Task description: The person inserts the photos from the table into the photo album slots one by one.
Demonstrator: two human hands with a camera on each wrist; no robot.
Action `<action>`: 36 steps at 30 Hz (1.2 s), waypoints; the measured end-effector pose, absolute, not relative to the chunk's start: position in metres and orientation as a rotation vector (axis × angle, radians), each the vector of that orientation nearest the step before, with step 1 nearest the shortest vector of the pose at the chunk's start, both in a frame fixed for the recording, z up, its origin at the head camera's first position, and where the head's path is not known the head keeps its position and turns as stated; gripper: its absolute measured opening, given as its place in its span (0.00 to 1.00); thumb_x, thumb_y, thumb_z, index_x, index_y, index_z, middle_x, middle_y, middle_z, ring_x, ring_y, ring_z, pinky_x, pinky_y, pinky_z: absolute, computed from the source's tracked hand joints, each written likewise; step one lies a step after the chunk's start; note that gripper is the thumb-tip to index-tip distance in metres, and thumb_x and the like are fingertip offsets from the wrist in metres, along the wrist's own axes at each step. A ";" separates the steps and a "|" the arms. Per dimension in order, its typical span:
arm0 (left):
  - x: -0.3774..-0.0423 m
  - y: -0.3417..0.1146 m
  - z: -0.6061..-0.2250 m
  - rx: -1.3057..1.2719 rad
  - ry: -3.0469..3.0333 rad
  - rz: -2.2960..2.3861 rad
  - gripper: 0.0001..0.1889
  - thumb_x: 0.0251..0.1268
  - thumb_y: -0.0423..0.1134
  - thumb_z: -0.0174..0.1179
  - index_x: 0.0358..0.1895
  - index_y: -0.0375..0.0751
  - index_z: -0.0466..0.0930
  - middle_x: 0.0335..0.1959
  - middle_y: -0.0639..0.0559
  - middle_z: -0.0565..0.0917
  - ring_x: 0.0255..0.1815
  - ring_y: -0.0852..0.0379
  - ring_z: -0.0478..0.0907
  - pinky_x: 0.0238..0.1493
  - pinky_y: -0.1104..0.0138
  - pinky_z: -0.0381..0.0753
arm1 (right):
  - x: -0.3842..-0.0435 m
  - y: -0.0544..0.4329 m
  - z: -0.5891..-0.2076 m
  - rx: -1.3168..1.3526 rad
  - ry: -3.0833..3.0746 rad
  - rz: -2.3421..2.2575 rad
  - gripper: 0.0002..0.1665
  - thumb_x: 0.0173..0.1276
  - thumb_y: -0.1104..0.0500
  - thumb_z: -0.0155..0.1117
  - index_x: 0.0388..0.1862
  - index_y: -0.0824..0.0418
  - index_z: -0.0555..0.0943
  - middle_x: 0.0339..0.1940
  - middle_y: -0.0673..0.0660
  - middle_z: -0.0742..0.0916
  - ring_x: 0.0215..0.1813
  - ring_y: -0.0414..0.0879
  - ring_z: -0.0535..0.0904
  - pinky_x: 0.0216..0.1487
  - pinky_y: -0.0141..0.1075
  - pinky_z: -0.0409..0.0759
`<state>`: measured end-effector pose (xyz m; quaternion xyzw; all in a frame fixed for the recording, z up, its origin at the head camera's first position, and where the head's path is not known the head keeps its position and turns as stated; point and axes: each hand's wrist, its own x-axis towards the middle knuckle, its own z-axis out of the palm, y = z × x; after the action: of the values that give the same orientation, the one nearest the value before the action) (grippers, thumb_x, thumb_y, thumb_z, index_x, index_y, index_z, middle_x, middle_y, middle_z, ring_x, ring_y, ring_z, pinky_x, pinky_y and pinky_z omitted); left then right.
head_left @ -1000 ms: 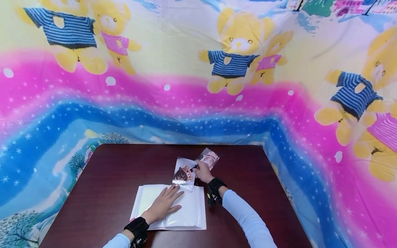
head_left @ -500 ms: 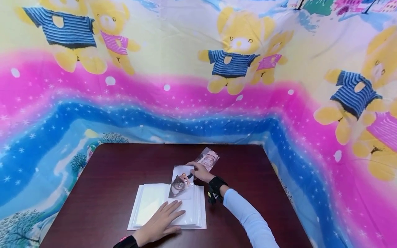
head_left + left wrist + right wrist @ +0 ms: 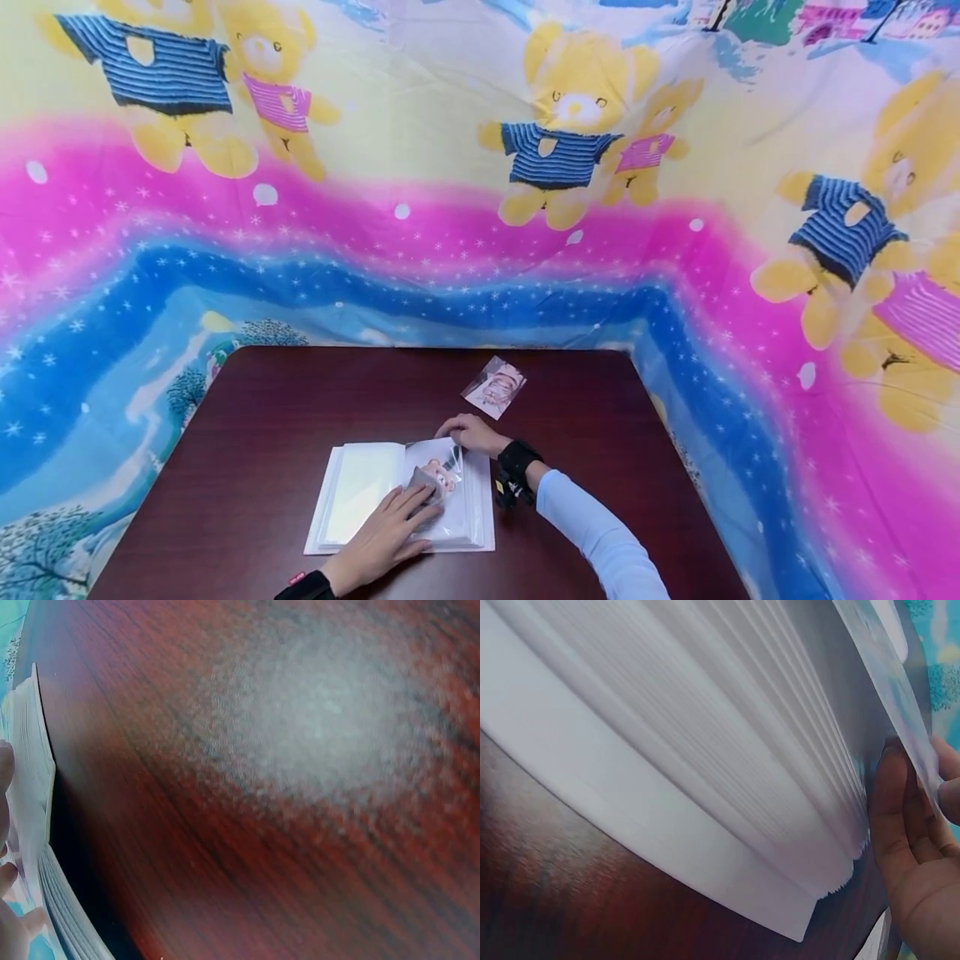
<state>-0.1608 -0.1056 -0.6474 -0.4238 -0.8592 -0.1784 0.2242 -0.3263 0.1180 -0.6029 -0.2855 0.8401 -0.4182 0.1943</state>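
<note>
A white photo album (image 3: pixel 363 487) lies spread on the dark table. Over its right-hand page is a photo (image 3: pixel 450 475) of a grey cat with a small orange-brown toy-like figure, seemingly inside the clear sleeve. My left hand (image 3: pixel 386 529) lies with extended fingers on the photo's lower part, hiding some of it. At the photo's top edge is my right hand (image 3: pixel 474 433); in the right wrist view its thumb and fingers pinch the glossy sheet (image 3: pixel 892 694) just beyond the album's page stack (image 3: pixel 705 750). The left wrist view catches only fingertips (image 3: pixel 7 877) by the album's edge.
Another photo (image 3: pixel 497 387), pinkish, lies on the table behind the right hand. The brown table (image 3: pixel 285 400) reaches back to a cloth backdrop (image 3: pixel 420 242) printed with bears, which also hangs along both sides.
The cat photo has come down toward me from beyond the album onto the right page, guided by my right hand. My left hand has slid nearer, and its fingers now overlap the photo.
</note>
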 end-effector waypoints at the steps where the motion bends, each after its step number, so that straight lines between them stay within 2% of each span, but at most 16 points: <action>1: -0.161 -0.105 -0.648 -1.166 -2.368 -0.498 0.30 0.59 0.51 0.68 0.64 0.43 0.77 0.66 0.39 0.74 0.66 0.40 0.71 0.58 0.43 0.73 | -0.325 0.118 -0.603 -0.801 2.362 -1.164 0.20 0.72 0.70 0.47 0.46 0.60 0.87 0.45 0.51 0.84 0.44 0.40 0.75 0.44 0.33 0.71; 5: -0.160 -0.104 -0.647 -1.155 -2.361 -0.516 0.31 0.58 0.50 0.68 0.64 0.42 0.77 0.66 0.38 0.74 0.66 0.39 0.71 0.57 0.42 0.72 | -0.319 0.116 -0.603 -0.786 2.365 -1.161 0.21 0.72 0.71 0.46 0.45 0.60 0.87 0.46 0.53 0.85 0.45 0.44 0.76 0.43 0.33 0.71; 8: -0.159 -0.100 -0.643 -1.132 -2.378 -0.582 0.31 0.60 0.51 0.68 0.64 0.41 0.77 0.67 0.37 0.72 0.66 0.36 0.69 0.57 0.42 0.72 | -0.312 0.117 -0.599 -0.747 2.334 -1.257 0.19 0.78 0.67 0.44 0.55 0.64 0.82 0.53 0.59 0.83 0.49 0.48 0.77 0.45 0.35 0.73; 10: -0.157 -0.097 -0.635 -1.064 -2.409 -0.699 0.29 0.62 0.49 0.66 0.64 0.39 0.76 0.68 0.36 0.71 0.66 0.35 0.69 0.58 0.42 0.72 | -0.306 0.116 -0.595 -0.680 2.254 -1.388 0.20 0.82 0.63 0.41 0.63 0.67 0.74 0.50 0.66 0.82 0.45 0.56 0.79 0.44 0.41 0.78; 14: -0.155 -0.092 -0.607 -0.711 -2.498 -1.051 0.25 0.71 0.44 0.59 0.66 0.37 0.74 0.70 0.37 0.70 0.64 0.38 0.72 0.55 0.47 0.77 | -0.290 0.104 -0.579 -0.557 2.000 -1.681 0.27 0.84 0.54 0.38 0.74 0.66 0.60 0.45 0.70 0.82 0.40 0.68 0.82 0.40 0.53 0.84; 15: -0.156 -0.093 -0.598 -0.601 -2.506 -1.140 0.24 0.72 0.44 0.58 0.67 0.37 0.73 0.69 0.38 0.71 0.61 0.40 0.75 0.53 0.50 0.79 | -0.286 0.099 -0.574 -0.556 1.938 -1.717 0.28 0.84 0.52 0.37 0.75 0.64 0.59 0.45 0.71 0.83 0.41 0.69 0.82 0.40 0.55 0.84; 17: -0.162 -0.097 -0.579 -0.391 -2.509 -1.286 0.23 0.74 0.43 0.56 0.67 0.37 0.72 0.66 0.39 0.74 0.54 0.44 0.81 0.46 0.55 0.83 | -0.278 0.088 -0.565 -0.624 1.878 -1.718 0.29 0.84 0.49 0.36 0.76 0.61 0.58 0.53 0.70 0.83 0.51 0.68 0.81 0.46 0.54 0.83; 19: -0.171 -0.107 -0.562 -0.250 -2.495 -1.375 0.23 0.73 0.42 0.58 0.66 0.37 0.72 0.62 0.39 0.77 0.46 0.45 0.84 0.39 0.59 0.85 | -0.272 0.078 -0.559 -0.752 1.869 -1.638 0.29 0.84 0.49 0.35 0.77 0.60 0.58 0.59 0.68 0.82 0.59 0.65 0.79 0.54 0.52 0.81; 22: -0.180 -0.128 -0.546 -0.145 -2.524 -1.346 0.22 0.67 0.35 0.62 0.63 0.35 0.74 0.55 0.37 0.81 0.38 0.46 0.86 0.35 0.58 0.85 | -0.263 0.067 -0.556 -0.954 1.887 -1.449 0.27 0.84 0.52 0.36 0.76 0.61 0.61 0.64 0.65 0.79 0.66 0.56 0.74 0.63 0.44 0.74; 25: -0.185 -0.150 -0.547 -0.123 -2.578 -1.233 0.24 0.58 0.24 0.63 0.60 0.34 0.75 0.51 0.35 0.81 0.36 0.44 0.86 0.34 0.54 0.84 | -0.259 0.066 -0.561 -1.103 1.959 -1.300 0.24 0.84 0.57 0.39 0.72 0.64 0.66 0.63 0.64 0.81 0.67 0.48 0.74 0.65 0.36 0.71; 27: -0.184 -0.163 -0.556 -0.098 -2.614 -1.166 0.24 0.55 0.20 0.60 0.58 0.33 0.77 0.50 0.34 0.81 0.36 0.43 0.86 0.33 0.52 0.83 | -0.261 0.071 -0.567 -1.153 2.065 -1.240 0.23 0.83 0.58 0.42 0.69 0.66 0.70 0.62 0.63 0.81 0.66 0.46 0.74 0.65 0.35 0.70; 31: -0.178 -0.177 -0.582 -0.081 -2.662 -1.049 0.21 0.54 0.19 0.59 0.54 0.31 0.80 0.50 0.31 0.79 0.39 0.39 0.83 0.35 0.49 0.82 | -0.270 0.096 -0.579 -1.108 2.317 -1.133 0.21 0.80 0.58 0.49 0.65 0.65 0.76 0.65 0.60 0.79 0.68 0.48 0.72 0.67 0.39 0.69; 36: -0.171 -0.168 -0.616 -0.284 -2.558 -0.725 0.16 0.47 0.23 0.69 0.43 0.36 0.85 0.51 0.32 0.80 0.50 0.29 0.76 0.38 0.39 0.78 | -0.275 0.124 -0.596 -1.053 2.473 -1.022 0.19 0.74 0.64 0.56 0.61 0.67 0.78 0.67 0.66 0.76 0.70 0.58 0.68 0.71 0.44 0.65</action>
<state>-0.1705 -0.1683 -0.6163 -0.1035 -0.9306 -0.2637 0.2317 -0.2753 0.1240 -0.5963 -0.3629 0.8525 -0.3522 0.1324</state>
